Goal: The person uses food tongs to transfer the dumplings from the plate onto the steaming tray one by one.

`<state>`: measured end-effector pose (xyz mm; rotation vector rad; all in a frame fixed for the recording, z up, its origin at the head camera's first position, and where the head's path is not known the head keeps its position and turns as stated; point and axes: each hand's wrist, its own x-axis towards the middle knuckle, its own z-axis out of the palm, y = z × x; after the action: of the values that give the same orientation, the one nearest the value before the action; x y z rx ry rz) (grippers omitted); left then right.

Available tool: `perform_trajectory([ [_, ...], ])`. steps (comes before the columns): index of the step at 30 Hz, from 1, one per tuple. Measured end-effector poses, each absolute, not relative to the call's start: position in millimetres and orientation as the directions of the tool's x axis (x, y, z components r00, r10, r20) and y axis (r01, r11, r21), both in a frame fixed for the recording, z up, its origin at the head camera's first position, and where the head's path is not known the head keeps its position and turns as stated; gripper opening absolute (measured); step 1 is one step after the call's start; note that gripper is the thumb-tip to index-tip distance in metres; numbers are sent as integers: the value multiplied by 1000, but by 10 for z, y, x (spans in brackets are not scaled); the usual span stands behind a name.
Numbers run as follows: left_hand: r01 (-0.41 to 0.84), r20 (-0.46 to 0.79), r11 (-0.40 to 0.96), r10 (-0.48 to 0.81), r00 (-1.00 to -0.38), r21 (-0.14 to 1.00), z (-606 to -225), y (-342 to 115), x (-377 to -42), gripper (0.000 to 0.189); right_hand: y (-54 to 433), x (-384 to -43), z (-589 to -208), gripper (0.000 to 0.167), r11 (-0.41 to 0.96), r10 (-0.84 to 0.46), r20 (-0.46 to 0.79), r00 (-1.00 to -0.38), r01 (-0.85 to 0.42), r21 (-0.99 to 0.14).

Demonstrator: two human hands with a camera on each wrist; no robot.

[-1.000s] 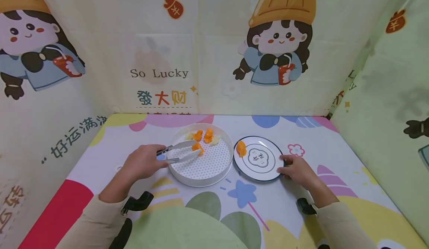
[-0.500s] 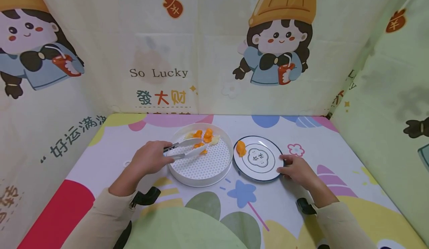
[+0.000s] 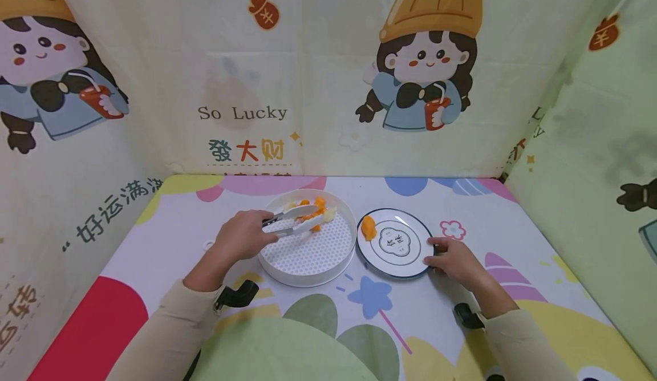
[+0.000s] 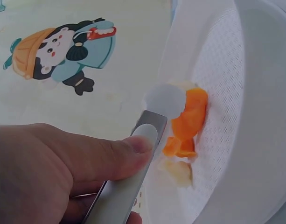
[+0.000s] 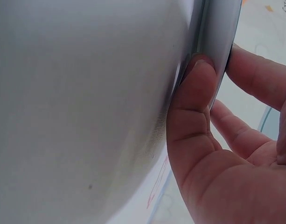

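My left hand (image 3: 241, 235) grips a pair of tongs (image 3: 304, 226) with pale tips, held over the white round tray (image 3: 308, 281) with a perforated floor. In the left wrist view the thumb presses on the tongs' handle (image 4: 126, 186). Around the tips lie orange chunks (image 4: 191, 114) and pale yellowish pieces (image 4: 179, 172); whether the tips touch a chunk, I cannot tell. My right hand (image 3: 454, 261) pinches the right rim of a dark-edged white plate (image 3: 410, 262). One orange chunk (image 3: 368, 228) rests on that plate's left side. The right wrist view shows the plate's underside (image 5: 87, 112).
Tray and plate stand side by side, nearly touching, on a table (image 3: 359, 341) with a colourful printed cover. Behind it and at both sides hang printed cloth walls (image 3: 328, 84). Each wrist carries a black strap mount (image 3: 238, 294).
My left hand and the tongs have moved right and slightly away, deeper over the tray toward the chunks at its back. The right hand and plate have stayed put.
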<state>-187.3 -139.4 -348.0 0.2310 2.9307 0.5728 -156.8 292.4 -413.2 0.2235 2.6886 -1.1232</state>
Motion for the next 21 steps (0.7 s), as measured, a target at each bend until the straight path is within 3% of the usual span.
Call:
perform_trajectory([
  [21, 139, -102, 896, 199, -975, 422, -3365, -1107, -1788, 62, 2908, -1576, -4119, 59, 695, 51, -261, -964, 222, -684],
])
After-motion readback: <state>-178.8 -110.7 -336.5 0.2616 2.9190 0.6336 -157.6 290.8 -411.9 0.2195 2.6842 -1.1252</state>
